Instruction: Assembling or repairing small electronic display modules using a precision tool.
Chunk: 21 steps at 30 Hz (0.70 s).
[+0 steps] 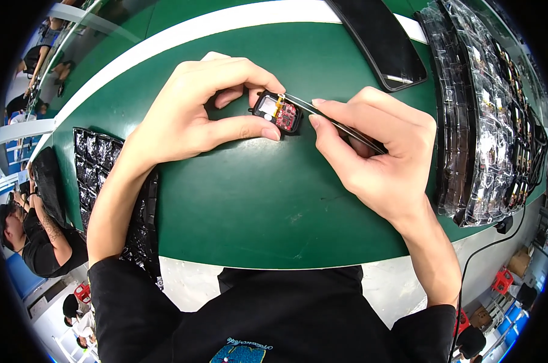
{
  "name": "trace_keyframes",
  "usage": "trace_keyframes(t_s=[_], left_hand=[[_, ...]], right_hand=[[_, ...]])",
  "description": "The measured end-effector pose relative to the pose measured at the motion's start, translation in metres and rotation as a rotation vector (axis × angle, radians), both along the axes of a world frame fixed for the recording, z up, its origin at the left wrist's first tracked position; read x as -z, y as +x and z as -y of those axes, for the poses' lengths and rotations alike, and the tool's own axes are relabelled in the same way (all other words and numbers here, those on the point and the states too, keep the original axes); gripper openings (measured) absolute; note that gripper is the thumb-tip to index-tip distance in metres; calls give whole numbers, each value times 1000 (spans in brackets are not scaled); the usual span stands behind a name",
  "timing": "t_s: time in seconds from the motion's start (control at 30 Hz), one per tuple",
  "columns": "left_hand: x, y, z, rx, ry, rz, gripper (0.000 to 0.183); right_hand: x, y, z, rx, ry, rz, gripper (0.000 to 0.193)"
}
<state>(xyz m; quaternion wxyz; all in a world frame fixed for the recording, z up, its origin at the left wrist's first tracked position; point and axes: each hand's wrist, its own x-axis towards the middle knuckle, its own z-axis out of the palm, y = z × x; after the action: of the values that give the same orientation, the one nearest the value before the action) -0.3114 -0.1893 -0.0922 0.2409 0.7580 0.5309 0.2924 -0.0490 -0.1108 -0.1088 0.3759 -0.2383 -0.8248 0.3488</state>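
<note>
Between the thumb and fingers of my left hand (210, 109) is a small black electronic device (278, 113) with its casing open. Inside it show a red circuit board, a whitish block and a bit of yellow tape or ribbon. My right hand (383, 142) pinches a pair of slim metal tweezers (331, 118). Their tips reach the device's upper edge, close to the yellow part and my left index fingertip. Whether the tips grip anything is too small to tell.
Stacked black and clear plastic trays (480, 115) with small parts stand at the right, a cable beside them. A black phone-like slab (380, 42) lies at the far right of the green table (256, 212). Black trays (104, 163) lie under my left forearm. Other people sit beyond the left edge.
</note>
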Motion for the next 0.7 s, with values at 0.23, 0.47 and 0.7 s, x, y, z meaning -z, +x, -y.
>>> trace_keyframes(t_s=[0.23, 0.47, 0.7], left_hand=[[1, 0, -1, -3, 16, -2, 53], [2, -5, -2, -1, -64, 82, 59], [2, -12, -3, 21, -106, 94, 61]], right_hand=[[-1, -1, 0, -15, 80, 18, 22], [2, -2, 0, -29, 34, 12, 17], [-7, 3, -2, -64, -156, 57, 13]])
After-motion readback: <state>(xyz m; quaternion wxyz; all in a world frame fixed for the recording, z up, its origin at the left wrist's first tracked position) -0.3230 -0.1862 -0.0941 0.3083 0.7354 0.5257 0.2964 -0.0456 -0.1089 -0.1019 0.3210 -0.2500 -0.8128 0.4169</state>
